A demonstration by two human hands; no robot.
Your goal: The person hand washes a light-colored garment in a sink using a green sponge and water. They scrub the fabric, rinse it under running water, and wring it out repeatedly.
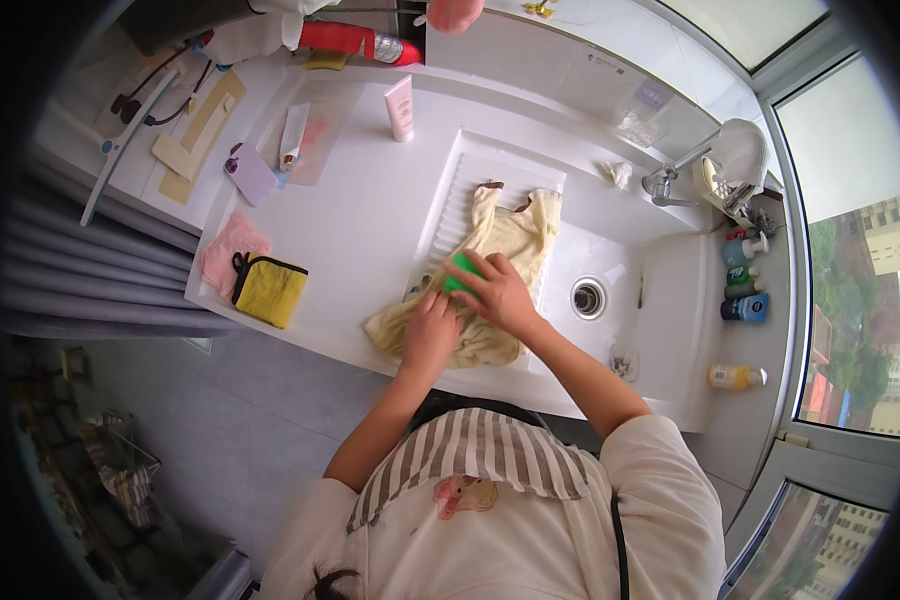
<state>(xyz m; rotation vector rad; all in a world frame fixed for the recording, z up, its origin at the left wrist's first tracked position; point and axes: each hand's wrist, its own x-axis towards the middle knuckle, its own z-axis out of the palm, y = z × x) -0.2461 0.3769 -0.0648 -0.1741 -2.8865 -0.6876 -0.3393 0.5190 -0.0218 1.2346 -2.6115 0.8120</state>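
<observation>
A wet-looking cream garment (521, 232) with dark brown trim lies over the ridged washboard (450, 196) of a white laundry sink. Its lower part spreads toward the counter's front edge. My right hand (504, 294) holds a bright green block (461, 274), perhaps laundry soap, against the fabric; motion blurs it slightly. Close by on the left, my left hand (431, 330) grips the bunched cloth, its fingertips almost meeting those of the right. Both palms are hidden from above. To the right of the garment is the basin with its metal drain (588, 298).
On the left counter lie a yellow cloth (271, 291), a pink cloth (232, 251), a lilac phone (251, 174) and a white tube (293, 135). A pink tube (400, 109) stands behind. The faucet (667, 187) is at back right; several bottles (745, 307) line the right ledge.
</observation>
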